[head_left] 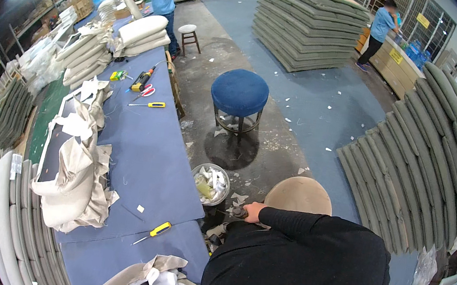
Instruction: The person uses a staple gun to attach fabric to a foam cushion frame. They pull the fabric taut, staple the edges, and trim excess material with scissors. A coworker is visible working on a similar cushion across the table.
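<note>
My right hand reaches out to the left in a black sleeve and is closed around a small dark object, which looks like a tool's handle. It is just off the corner of the blue-covered worktable, beside a round beige stool. My left hand is out of sight. A yellow-handled screwdriver lies on the table near my hand. A round metal bowl full of white scraps stands on the floor just beyond my hand.
Crumpled beige fabric covers lie along the table's left side, with scissors and yellow-handled tools farther up. A blue round stool stands in the aisle. Grey cushions are stacked at right and far ahead. Two people in blue shirts stand in the distance.
</note>
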Demonstrator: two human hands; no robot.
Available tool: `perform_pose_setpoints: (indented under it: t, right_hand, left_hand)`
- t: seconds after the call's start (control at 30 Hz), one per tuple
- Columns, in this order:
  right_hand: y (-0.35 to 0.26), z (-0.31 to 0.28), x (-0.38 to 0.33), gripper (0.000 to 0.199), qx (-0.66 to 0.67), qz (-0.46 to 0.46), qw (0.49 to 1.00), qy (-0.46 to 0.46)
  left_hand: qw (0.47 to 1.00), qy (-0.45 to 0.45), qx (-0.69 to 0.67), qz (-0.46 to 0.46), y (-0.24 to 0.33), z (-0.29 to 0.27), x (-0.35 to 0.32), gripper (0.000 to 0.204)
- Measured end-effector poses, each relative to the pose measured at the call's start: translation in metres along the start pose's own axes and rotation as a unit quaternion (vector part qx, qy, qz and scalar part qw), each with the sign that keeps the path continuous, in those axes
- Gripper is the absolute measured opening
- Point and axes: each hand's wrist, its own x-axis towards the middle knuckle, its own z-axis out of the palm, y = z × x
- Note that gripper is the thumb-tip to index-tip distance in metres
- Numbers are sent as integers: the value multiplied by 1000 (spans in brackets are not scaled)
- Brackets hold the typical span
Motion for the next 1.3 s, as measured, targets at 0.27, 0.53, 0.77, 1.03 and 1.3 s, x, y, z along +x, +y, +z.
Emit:
perform_pose_setpoints:
  t: [0.27, 0.53, 0.77, 1.03, 1.3]
  right_hand:
    - [100, 46, 33, 68, 30, 102, 994, -25]
    - [114, 51, 39, 72, 16, 121, 993, 2]
    - [128, 57, 38, 68, 65, 141, 986, 52]
    - [146, 64, 31, 59, 122, 210, 969, 40]
    - [170, 78, 28, 47, 110, 224, 968, 23]
  left_hand:
    - [999, -22, -30, 10, 5, 0, 2, 65]
    - [1000, 22, -10, 10, -2, -6, -12, 69]
    - [999, 31, 12, 2, -17, -10, -9, 72]
    - [999, 33, -24, -11, -7, -8, -9, 73]
    - [999, 34, 32, -12, -35, -19, 2, 75]
